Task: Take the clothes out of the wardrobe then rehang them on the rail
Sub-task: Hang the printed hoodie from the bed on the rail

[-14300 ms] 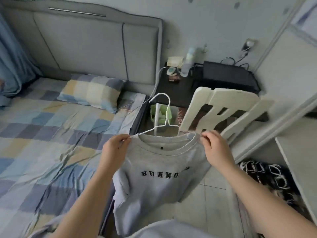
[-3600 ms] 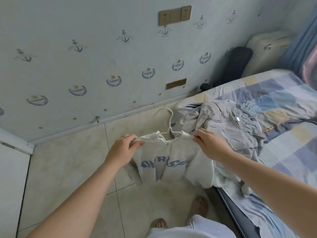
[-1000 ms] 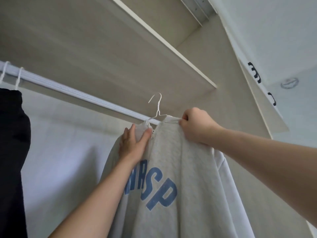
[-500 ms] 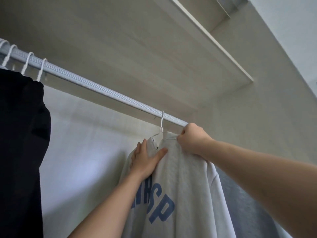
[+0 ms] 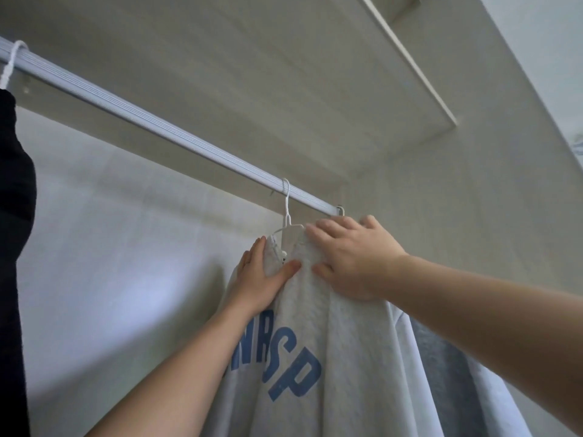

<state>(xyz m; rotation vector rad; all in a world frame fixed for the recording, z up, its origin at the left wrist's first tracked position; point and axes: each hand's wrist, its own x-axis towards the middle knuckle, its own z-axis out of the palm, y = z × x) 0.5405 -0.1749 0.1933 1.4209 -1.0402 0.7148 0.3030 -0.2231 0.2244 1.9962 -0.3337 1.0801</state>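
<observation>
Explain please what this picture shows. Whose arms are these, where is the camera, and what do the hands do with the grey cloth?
There is no machine here. A person wears a camera on the head, so you see that person's own two arms, reaching up into a wardrobe. The white bar is the rail. A white hanger hooks over it and carries a grey sweatshirt with blue letters. The left hand holds one shoulder of the sweatshirt between thumb and fingers. The right hand lies flat on the other shoulder with straight fingers and holds nothing. Another grey garment hangs behind on the right, and a black garment hangs at the far left. A shelf is above the rail.
</observation>
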